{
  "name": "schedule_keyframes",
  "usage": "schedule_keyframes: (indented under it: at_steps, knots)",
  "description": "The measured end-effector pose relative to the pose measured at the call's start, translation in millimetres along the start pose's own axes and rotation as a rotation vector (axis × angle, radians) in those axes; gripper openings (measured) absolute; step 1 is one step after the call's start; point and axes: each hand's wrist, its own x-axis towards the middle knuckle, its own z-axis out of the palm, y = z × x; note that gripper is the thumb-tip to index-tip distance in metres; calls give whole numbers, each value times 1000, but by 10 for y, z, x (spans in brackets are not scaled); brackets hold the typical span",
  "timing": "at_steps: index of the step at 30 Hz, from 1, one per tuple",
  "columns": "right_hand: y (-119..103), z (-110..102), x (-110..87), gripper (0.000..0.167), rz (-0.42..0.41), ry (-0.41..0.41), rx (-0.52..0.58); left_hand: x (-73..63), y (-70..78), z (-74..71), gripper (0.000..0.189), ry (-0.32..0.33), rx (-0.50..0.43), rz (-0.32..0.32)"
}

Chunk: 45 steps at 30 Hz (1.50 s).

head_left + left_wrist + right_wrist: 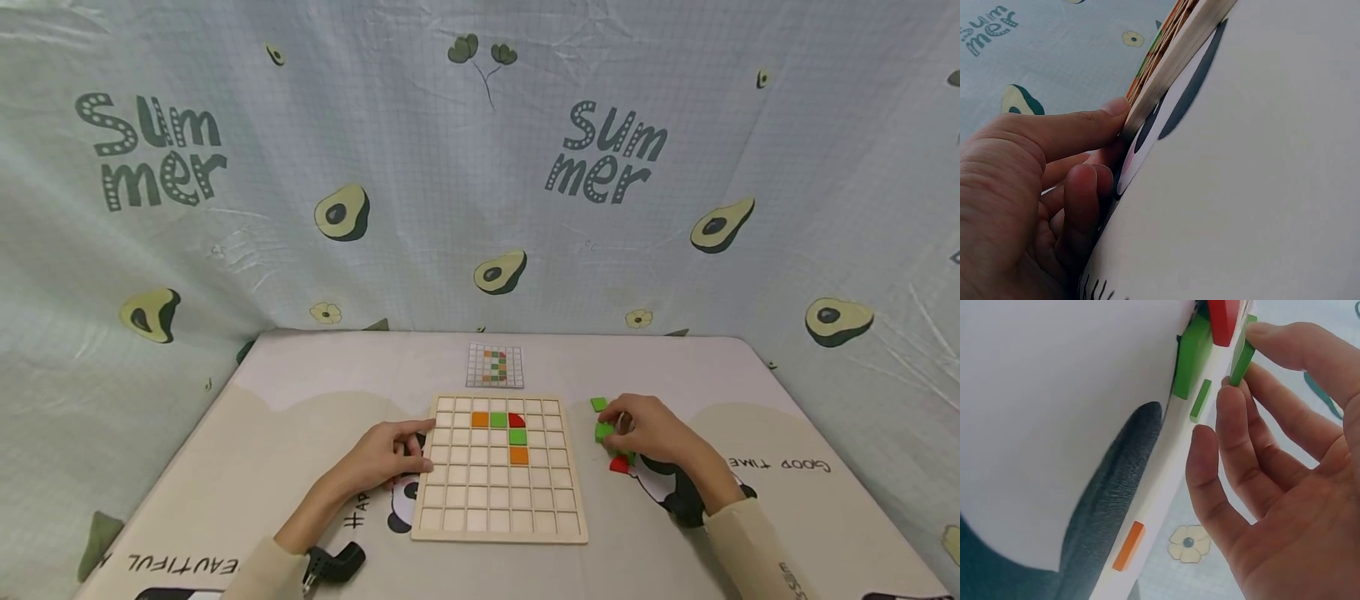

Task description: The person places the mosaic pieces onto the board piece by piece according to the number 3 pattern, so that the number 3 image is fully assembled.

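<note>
A wooden grid board (487, 535) lies on the table with orange, green and red tiles in several of its cells. My left hand (384, 454) touches the board's left edge with thumb and index finger, the other fingers bent beneath; in the left wrist view the thumb (1113, 106) meets the wooden rim. To the right of the board, my right hand (651, 427) pinches a green square tile (1244, 356) between thumb and fingertips. Near it lie a loose green tile (598, 404), a red quarter-round tile (619, 464) and, in the right wrist view, an orange tile (1129, 545).
Behind the board lies a printed pattern card (494, 365) with a coloured grid. A black curved object (339, 562) is by the left wrist. The tablecloth (300, 417) has panda prints and lettering, and a patterned curtain (420, 167) hangs behind and at the sides.
</note>
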Motion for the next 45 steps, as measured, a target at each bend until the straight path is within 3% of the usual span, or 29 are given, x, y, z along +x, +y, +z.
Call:
schedule_keyframes:
  at_steps: [19,35,45]
  knots:
    - [-157,-69,2,20,-128,9,-67,-4,1,-1,70,4,8,3]
    - [-373,30,15,20,-121,22,-59,-7,10,19,70,14,11,-3]
    - [-430,45,41,20,-171,33,-93,-3,16,25,69,18,26,6]
